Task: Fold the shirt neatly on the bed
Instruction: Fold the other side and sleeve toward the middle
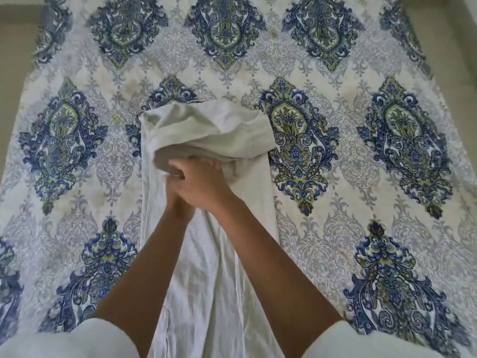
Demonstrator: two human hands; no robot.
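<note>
A pale white shirt point(206, 254) lies as a long narrow strip down the middle of the bed point(348, 164), running from my body to about mid-bed. Its far end point(206, 125) is lifted and bunched over my hands. My right hand point(204, 184) sits on top, fingers closed on the bunched fabric. My left hand point(178, 195) lies just under and left of it, mostly hidden by the right hand, also gripping the fabric. Both hands are blurred.
The bed is covered by a white sheet printed with blue and green ornamental medallions point(299, 140). Pale floor point(15, 42) shows past the bed's edges at the top left and top right. My white sleeves point(64, 342) fill the bottom corners.
</note>
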